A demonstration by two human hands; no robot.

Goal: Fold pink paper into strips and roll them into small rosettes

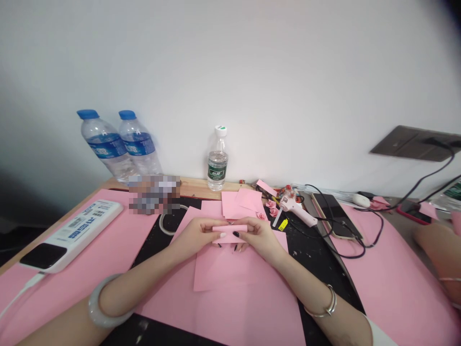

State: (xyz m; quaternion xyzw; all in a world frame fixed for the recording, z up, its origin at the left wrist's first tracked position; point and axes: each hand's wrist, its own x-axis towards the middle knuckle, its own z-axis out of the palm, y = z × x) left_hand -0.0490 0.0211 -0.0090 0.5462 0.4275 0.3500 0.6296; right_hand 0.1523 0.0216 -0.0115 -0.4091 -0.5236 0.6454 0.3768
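Between my two hands is a small piece of pink paper (230,229), folded or rolled along its upper edge. My left hand (198,235) pinches its left end, thumb in front and fingers behind. The right end is gripped the same way by my right hand (262,236). Below them lie larger pink paper sheets (223,274) on a black mat (324,283). Just beyond my hands rest smaller pink squares (242,203) and several pink paper roses (272,209). A pink glue gun (297,209) with a yellow tag lies to the right.
A white power bank (75,235) with a cable sits on pink paper at left. Large water bottles (139,144) and a small bottle (217,163) stand by the wall. Rightward are a phone (334,216), black cables (374,230) and another person's arm (437,250).
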